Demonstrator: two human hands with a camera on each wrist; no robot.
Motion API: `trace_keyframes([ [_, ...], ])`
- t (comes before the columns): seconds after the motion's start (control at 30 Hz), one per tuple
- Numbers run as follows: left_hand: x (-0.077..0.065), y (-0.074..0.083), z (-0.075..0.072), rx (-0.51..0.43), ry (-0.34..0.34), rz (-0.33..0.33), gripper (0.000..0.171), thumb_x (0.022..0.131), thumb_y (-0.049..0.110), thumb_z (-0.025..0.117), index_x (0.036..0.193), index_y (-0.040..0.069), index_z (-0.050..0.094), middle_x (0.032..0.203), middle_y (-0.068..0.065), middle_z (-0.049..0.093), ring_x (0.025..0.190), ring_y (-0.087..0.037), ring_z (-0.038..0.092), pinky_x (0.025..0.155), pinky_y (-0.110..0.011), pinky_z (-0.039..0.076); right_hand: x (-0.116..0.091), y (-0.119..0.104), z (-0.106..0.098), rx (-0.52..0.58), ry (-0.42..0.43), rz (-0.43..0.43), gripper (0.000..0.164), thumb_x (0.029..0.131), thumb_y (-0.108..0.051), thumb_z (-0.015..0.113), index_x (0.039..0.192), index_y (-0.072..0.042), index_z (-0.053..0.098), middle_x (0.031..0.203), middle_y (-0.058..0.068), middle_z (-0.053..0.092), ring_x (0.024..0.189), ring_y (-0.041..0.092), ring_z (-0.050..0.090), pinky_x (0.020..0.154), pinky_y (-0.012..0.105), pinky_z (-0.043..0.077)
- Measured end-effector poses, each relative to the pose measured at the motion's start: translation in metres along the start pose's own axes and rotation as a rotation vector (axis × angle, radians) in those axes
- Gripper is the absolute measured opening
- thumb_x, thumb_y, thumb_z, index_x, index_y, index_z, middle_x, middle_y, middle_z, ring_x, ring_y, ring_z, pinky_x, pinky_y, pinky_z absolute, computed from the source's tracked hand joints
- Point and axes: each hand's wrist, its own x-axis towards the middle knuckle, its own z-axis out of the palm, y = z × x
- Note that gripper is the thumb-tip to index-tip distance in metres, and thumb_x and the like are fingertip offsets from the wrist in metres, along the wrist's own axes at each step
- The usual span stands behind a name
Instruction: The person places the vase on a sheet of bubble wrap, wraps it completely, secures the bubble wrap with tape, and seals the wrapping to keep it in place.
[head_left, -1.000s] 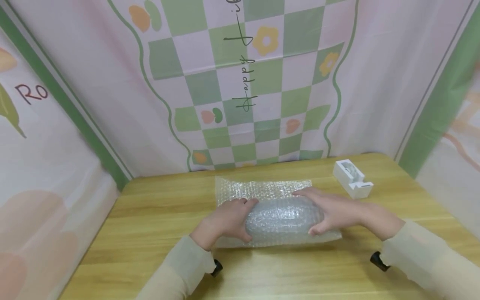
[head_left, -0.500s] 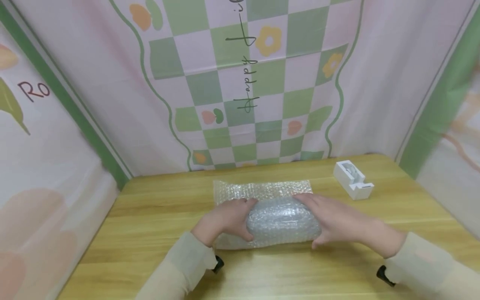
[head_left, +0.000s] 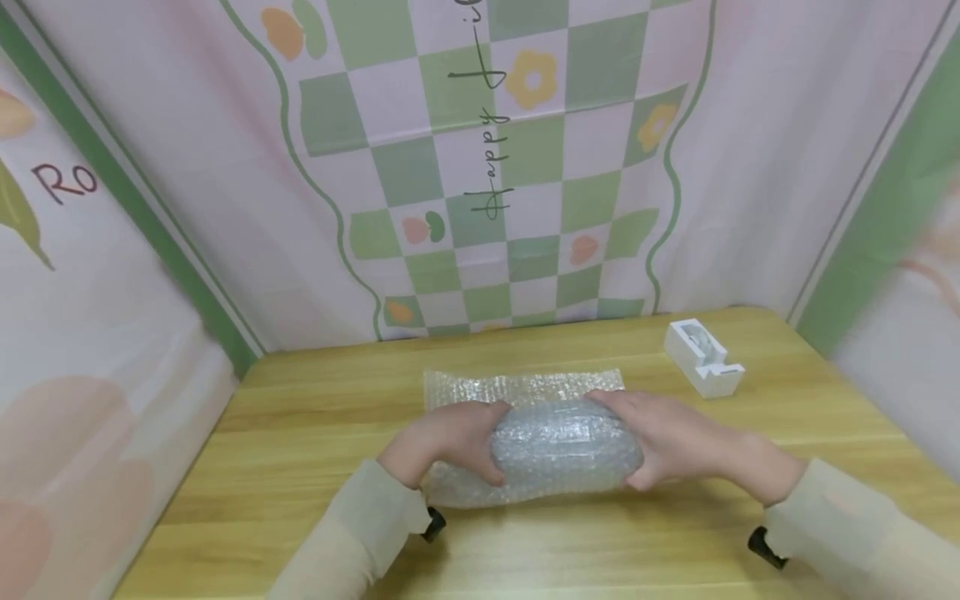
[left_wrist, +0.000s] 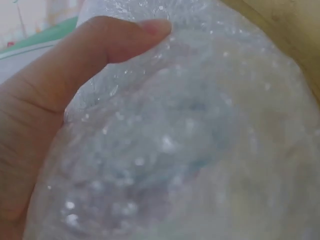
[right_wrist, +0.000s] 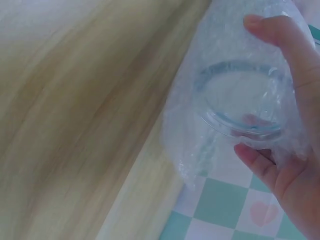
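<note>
Two hands hold a roll of bubble wrap [head_left: 566,446] at the middle of a wooden table [head_left: 315,442]. The left hand [head_left: 453,437] grips its left end; the right hand [head_left: 671,437] grips the other, where a clear ring [right_wrist: 237,65] shows through. Since a second ago, the wrap has shifted slightly towards the person, and its corner beyond the right hand has gone from sight. The tape dispenser [head_left: 701,358] hasn't moved.

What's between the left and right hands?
In the head view, a bubble-wrap bundle lies between the left hand and right hand, gripped at both ends.
</note>
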Motion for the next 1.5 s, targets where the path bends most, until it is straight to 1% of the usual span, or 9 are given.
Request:
trace_keyframes([
  [0.1, 0.0, -0.003, -0.001, -0.038, -0.013, -0.004, 0.102, 0.076, 0.035, 0.089, 0.158, 0.008, 0.035, 0.141, -0.004, 0.059, 0.123, -0.018, 0.059, 0.104, -0.035, 0.049, 0.001, -0.001, -0.002, 0.008, -0.018, 0.01, 0.11, 0.058, -0.033, 0.095, 0.147, 0.005, 0.043, 0.132, 0.019, 0.062, 0.113, 0.035, 0.063, 0.093, 0.058, 0.055],
  [0.2, 0.001, -0.007, -0.001, -0.106, -0.028, -0.013, 0.1, 0.077, 0.033, 0.09, 0.156, 0.011, 0.034, 0.114, 0.003, 0.066, 0.098, -0.014, 0.065, 0.089, -0.032, 0.054, 0.002, -0.001, -0.004, 0.011, -0.033, 0.018, 0.111, 0.059, -0.036, 0.095, 0.148, 0.005, 0.042, 0.133, 0.02, 0.061, 0.113, 0.036, 0.063, 0.094, 0.059, 0.054],
  [0.3, 0.001, -0.011, -0.001, -0.172, -0.04, -0.011, 0.098, 0.078, 0.032, 0.089, 0.154, 0.013, 0.031, 0.091, 0.006, 0.063, 0.074, -0.011, 0.061, 0.074, -0.03, 0.053, 0.002, -0.001, -0.005, 0.009, -0.042, 0.031, 0.112, 0.06, -0.038, 0.094, 0.149, 0.005, 0.041, 0.134, 0.022, 0.061, 0.114, 0.037, 0.063, 0.094, 0.06, 0.053],
  [0.43, 0.001, -0.013, -0.003, -0.195, -0.044, 0.0, 0.096, 0.079, 0.031, 0.089, 0.153, 0.015, 0.031, 0.09, 0.004, 0.065, 0.068, -0.011, 0.06, 0.072, -0.031, 0.053, 0.001, -0.001, -0.005, 0.014, -0.043, 0.039, 0.113, 0.06, -0.039, 0.094, 0.149, 0.006, 0.041, 0.134, 0.022, 0.061, 0.114, 0.038, 0.063, 0.095, 0.06, 0.053],
  [0.57, 0.0, -0.016, -0.005, -0.192, -0.042, 0.01, 0.095, 0.078, 0.032, 0.09, 0.153, 0.015, 0.033, 0.109, 0.002, 0.066, 0.077, -0.01, 0.063, 0.084, -0.033, 0.054, 0.001, -0.001, -0.004, 0.019, -0.046, 0.032, 0.113, 0.061, -0.04, 0.095, 0.149, 0.007, 0.041, 0.135, 0.023, 0.061, 0.115, 0.039, 0.063, 0.096, 0.06, 0.052],
  [0.67, 0.001, -0.017, -0.005, -0.154, -0.025, 0.022, 0.097, 0.077, 0.035, 0.091, 0.154, 0.015, 0.035, 0.134, -0.004, 0.061, 0.104, -0.013, 0.064, 0.1, -0.037, 0.051, 0.001, 0.0, -0.003, 0.02, -0.052, 0.036, 0.113, 0.062, -0.041, 0.094, 0.149, 0.007, 0.041, 0.136, 0.023, 0.06, 0.116, 0.04, 0.062, 0.098, 0.06, 0.051],
  [0.83, -0.001, -0.015, -0.006, -0.025, 0.038, 0.044, 0.104, 0.075, 0.044, 0.091, 0.158, 0.016, 0.035, 0.158, -0.007, 0.042, 0.14, -0.026, 0.045, 0.114, -0.046, 0.04, 0.001, 0.0, -0.002, 0.017, -0.056, 0.048, 0.112, 0.062, -0.041, 0.094, 0.149, 0.006, 0.041, 0.136, 0.023, 0.06, 0.117, 0.039, 0.062, 0.098, 0.059, 0.052],
  [1.23, -0.023, -0.001, -0.007, 0.11, 0.225, 0.266, 0.093, 0.077, 0.047, 0.089, 0.154, 0.022, 0.044, 0.155, 0.001, 0.043, 0.14, -0.021, 0.044, 0.111, -0.052, 0.043, 0.005, 0.002, -0.002, 0.033, -0.048, 0.051, 0.112, 0.061, -0.042, 0.094, 0.148, 0.005, 0.042, 0.133, 0.021, 0.062, 0.111, 0.038, 0.064, 0.091, 0.058, 0.055],
  [1.5, -0.032, 0.022, 0.01, 0.264, 0.275, 0.186, 0.102, 0.079, 0.048, 0.086, 0.159, 0.012, 0.032, 0.158, -0.011, 0.038, 0.144, -0.029, 0.037, 0.11, -0.054, 0.043, 0.006, 0.006, -0.004, 0.068, -0.053, 0.065, 0.113, 0.061, -0.043, 0.095, 0.149, 0.004, 0.042, 0.133, 0.021, 0.062, 0.11, 0.036, 0.064, 0.089, 0.056, 0.056],
])
